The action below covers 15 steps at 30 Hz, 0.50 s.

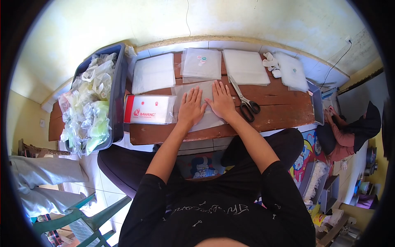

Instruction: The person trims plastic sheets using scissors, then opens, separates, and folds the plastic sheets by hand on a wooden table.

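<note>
Both palms rest flat on a clear plastic sheet or bag (207,122) at the middle of the wooden table (275,108). My left hand (192,108) has its fingers stretched out, thumb pointing toward the other hand. Beside it lies my right hand (222,102), also flat with fingers extended. Scissors with black handles (247,105) lie just right of my right hand. Left of my left hand is a pack of plastic bags marked BAWANG (150,109). Behind the hands sits a stack of clear bags with small round stickers (201,64).
Further plastic stacks lie at the back left (154,73), back right (245,67) and far right (291,71). A white strap-like item (270,62) sits between two. A grey bin (120,88) full of bagged items stands left. Another person (349,131) sits at right; a green chair (82,216) is lower left.
</note>
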### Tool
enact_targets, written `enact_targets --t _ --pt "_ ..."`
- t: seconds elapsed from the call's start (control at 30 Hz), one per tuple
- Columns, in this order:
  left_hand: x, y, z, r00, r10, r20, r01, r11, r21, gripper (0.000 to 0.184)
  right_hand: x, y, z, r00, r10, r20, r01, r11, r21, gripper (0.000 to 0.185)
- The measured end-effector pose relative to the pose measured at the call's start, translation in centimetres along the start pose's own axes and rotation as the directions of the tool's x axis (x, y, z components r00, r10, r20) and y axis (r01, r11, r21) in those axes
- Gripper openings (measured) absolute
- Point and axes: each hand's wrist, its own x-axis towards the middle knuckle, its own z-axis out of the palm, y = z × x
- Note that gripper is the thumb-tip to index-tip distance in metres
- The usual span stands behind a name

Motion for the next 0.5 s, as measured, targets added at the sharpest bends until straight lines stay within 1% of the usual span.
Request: enact_targets --t 0.27,0.37,0.43,0.47,0.5 --pt "-0.1 0.0 -0.2 1.0 0.013 -0.011 -0.013 1.0 0.002 0.064 -2.6 1.1 -1.2 0.999 -0.023 -0.025 0.023 0.999 -0.027 0.082" --pt "0.0 0.0 -0.2 1.0 0.005 0.002 -0.005 1.0 0.001 0.064 -3.9 1.3 -1.9 0.997 -0.049 -0.06 0.043 0.995 -0.09 0.083" --pt "0.0 0.0 -0.1 1.0 -0.001 0.009 0.001 1.0 -0.012 0.064 -5.0 1.7 -2.6 0.989 -0.091 -0.116 0.079 0.991 -0.105 0.077" --pt "0.1 -0.1 -0.1 1.0 0.003 0.006 -0.003 1.0 -0.012 0.064 -5.7 1.8 -3.0 0.989 -0.09 -0.119 0.077 0.991 -0.108 0.077" --pt "0.1 -0.1 -0.1 1.0 0.004 0.008 -0.004 1.0 -0.012 0.064 -6.5 2.0 -3.6 0.984 -0.086 -0.159 0.075 0.995 -0.071 0.067"
